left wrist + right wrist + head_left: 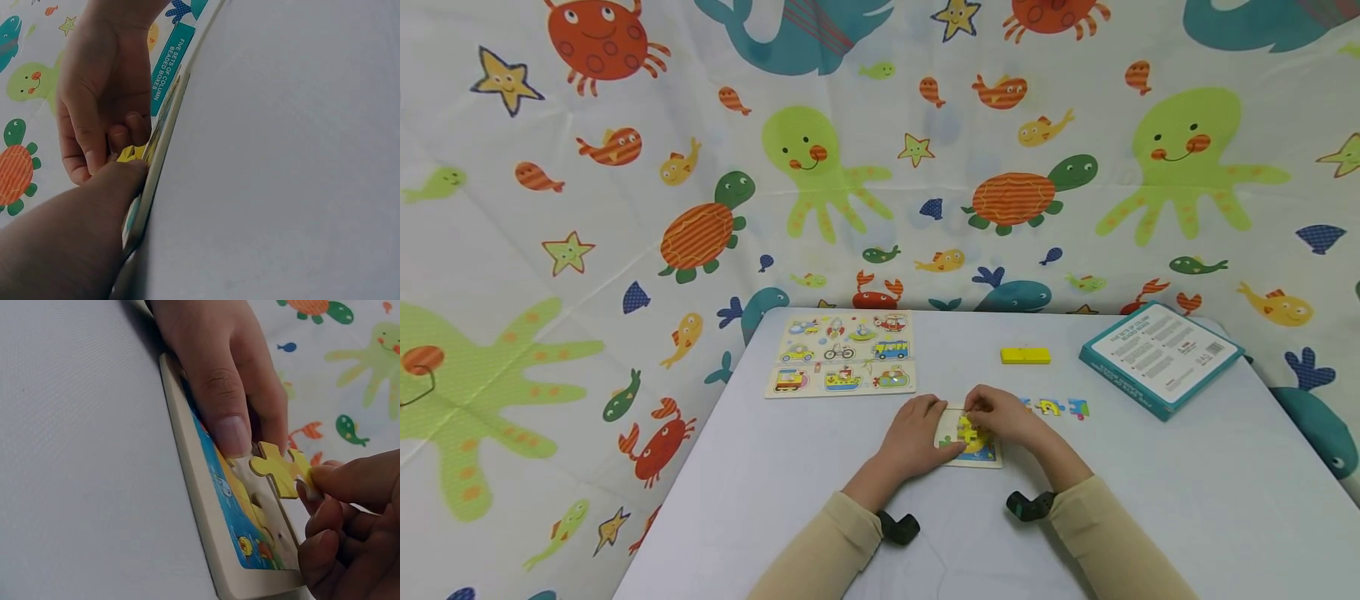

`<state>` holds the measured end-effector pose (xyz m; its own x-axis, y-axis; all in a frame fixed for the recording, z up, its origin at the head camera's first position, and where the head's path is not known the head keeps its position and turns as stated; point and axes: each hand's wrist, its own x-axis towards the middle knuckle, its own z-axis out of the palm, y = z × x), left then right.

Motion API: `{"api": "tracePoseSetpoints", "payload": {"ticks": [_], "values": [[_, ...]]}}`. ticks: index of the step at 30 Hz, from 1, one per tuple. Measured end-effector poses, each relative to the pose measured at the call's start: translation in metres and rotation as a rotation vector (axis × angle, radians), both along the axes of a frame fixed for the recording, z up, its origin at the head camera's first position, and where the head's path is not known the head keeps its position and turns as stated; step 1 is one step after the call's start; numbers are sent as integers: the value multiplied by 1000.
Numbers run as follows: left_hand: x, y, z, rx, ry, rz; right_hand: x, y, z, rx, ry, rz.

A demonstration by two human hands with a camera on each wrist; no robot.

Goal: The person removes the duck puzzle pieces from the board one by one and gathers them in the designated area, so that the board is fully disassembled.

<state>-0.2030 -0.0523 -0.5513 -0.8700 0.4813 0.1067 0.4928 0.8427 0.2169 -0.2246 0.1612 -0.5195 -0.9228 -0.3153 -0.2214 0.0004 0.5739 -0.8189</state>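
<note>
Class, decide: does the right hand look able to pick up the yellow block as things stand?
Probably not yet: the right hand pinches a yellow puzzle piece, so it seems occupied, though nothing visible stands between it and the yellow block.

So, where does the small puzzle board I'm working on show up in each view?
Head: lower half, right of centre; the small puzzle board lies flat on the table.
Left wrist: left of centre, seen nearly edge-on.
Right wrist: centre, tilted in the picture.
Shared landmark: your left hand, its thumb on the board.
</note>
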Motion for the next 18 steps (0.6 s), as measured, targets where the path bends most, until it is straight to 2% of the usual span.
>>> {"api": "tracePoseSetpoints", "payload": {"ticks": [7,18], "values": [[-1,1,-1,-1,1,8,-1,11,8,20,24,-12],[-2,1,-2,7,3,8,2,47,26,76,65,-28]]}}
